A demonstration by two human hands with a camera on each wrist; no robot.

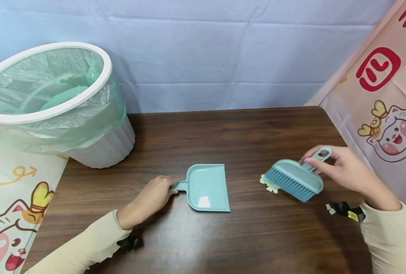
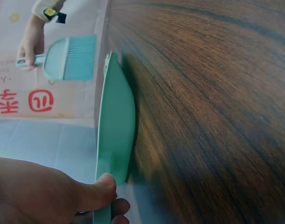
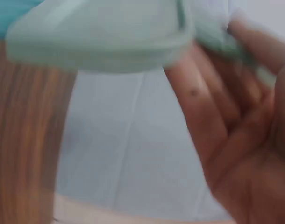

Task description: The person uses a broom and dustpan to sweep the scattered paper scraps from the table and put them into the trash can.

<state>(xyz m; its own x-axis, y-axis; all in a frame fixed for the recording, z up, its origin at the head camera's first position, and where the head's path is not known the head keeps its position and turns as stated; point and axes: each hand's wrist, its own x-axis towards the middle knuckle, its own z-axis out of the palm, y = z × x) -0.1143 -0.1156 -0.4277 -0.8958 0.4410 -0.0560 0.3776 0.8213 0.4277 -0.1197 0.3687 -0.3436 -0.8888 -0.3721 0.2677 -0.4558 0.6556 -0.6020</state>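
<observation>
A light teal dustpan (image 1: 207, 186) lies on the table with its wide straight edge facing right. My left hand (image 1: 155, 194) grips its short handle, the thumb on top in the left wrist view. To the right, my right hand (image 1: 343, 167) holds a small teal brush (image 1: 293, 177) by its looped handle, bristles slanting down and to the left. Pale green paper scraps (image 1: 268, 183) lie on the wood at the bristles' left end, partly hidden behind them. In the right wrist view the brush head (image 3: 110, 37) is blurred, with the palm turned toward the camera.
A white waste bin (image 1: 102, 146) with a translucent green liner stands at the table's back left. Behind the dark wooden table (image 1: 223, 137) hangs a pale blue cloth (image 1: 196, 57). A printed cartoon sheet (image 1: 391, 125) rises along the right side.
</observation>
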